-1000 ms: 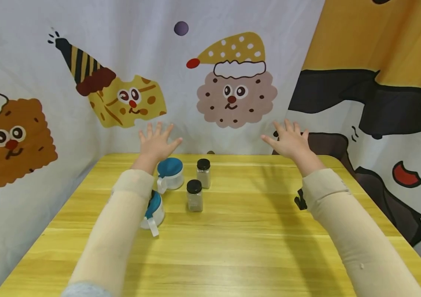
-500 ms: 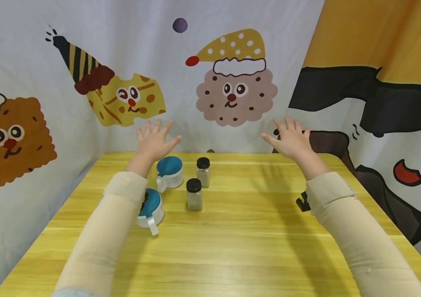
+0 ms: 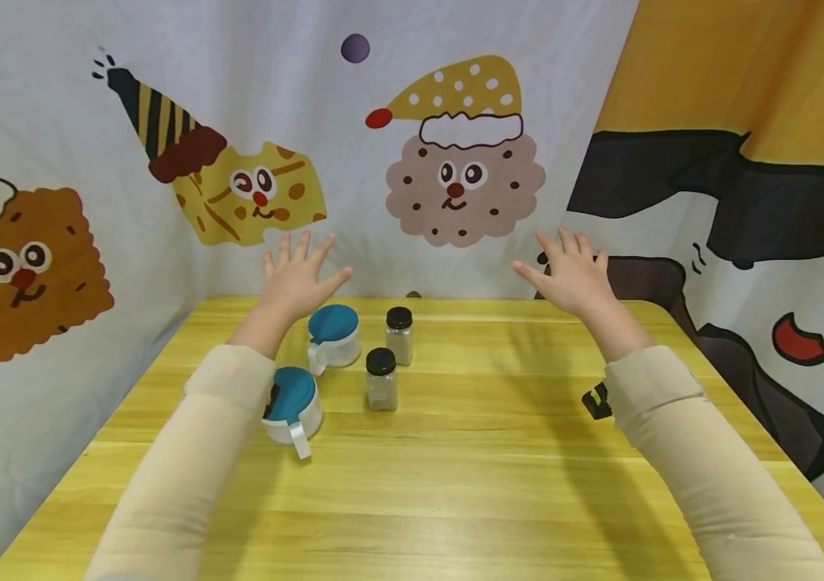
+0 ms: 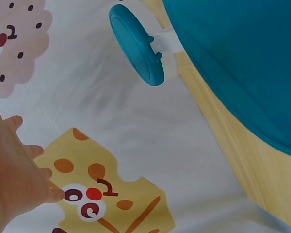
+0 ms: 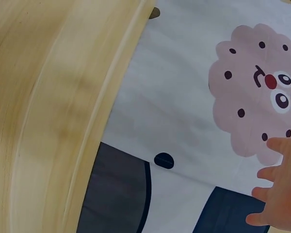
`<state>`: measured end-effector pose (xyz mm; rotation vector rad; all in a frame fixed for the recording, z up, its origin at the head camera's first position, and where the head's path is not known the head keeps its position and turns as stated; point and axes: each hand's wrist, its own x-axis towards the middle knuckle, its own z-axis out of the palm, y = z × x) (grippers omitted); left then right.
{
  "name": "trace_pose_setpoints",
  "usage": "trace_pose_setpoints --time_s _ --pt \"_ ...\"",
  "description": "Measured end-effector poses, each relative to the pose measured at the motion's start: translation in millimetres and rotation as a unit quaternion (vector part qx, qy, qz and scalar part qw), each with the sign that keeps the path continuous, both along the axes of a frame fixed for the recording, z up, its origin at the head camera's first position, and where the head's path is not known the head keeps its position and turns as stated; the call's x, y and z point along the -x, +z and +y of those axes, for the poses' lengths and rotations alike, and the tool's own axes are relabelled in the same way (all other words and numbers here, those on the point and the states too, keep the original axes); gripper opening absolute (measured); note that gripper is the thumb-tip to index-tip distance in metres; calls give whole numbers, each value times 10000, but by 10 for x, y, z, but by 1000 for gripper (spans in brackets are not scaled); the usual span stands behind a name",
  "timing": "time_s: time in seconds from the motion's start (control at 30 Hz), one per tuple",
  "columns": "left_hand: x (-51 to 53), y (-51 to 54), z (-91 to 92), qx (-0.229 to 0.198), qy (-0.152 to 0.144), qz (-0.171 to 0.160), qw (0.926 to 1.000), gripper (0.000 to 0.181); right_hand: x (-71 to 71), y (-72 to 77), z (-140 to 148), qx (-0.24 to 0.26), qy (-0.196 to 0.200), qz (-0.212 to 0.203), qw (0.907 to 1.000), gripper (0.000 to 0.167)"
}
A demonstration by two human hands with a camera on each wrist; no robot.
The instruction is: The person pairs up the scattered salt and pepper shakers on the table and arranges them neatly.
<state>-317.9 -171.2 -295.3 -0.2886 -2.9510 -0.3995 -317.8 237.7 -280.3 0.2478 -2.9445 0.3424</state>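
Both hands are held up over the table's far part with fingers spread. My left hand (image 3: 299, 281) holds nothing; below and beside it stand two white jars with blue lids, a rear jar (image 3: 334, 337) and a front jar (image 3: 292, 407), each with a white handle. In the left wrist view a blue lid (image 4: 252, 63) looms large at the upper right, the hand at the left edge. Right of the jars are two clear bottles with black caps, a rear bottle (image 3: 399, 337) and a front bottle (image 3: 382, 381). My right hand (image 3: 570, 274) is bare of any object, apart from everything.
The wood-grain table (image 3: 441, 484) ends at a printed cloth curtain (image 3: 361, 186) showing cartoon biscuits and cheese. By the right cuff a small black item (image 3: 596, 401) shows, its kind unclear and partly beside the sleeve.
The left forearm has shifted a little left, baring more of the front jar. The right forearm has edged slightly right. Both hands stay spread in the air; the jars and bottles stand still.
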Motion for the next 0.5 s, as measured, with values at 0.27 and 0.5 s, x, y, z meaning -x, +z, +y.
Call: trace_pose_setpoints --time_s 0.27,0.5 --pt "-105 13 -22 -95 -137 98 9998 82 -68 -21 2 90 56 152 9998 88" --pt "-153 -15 -63 -298 -169 217 9992 82 -129 -52 -20 164 135 267 9994 88"
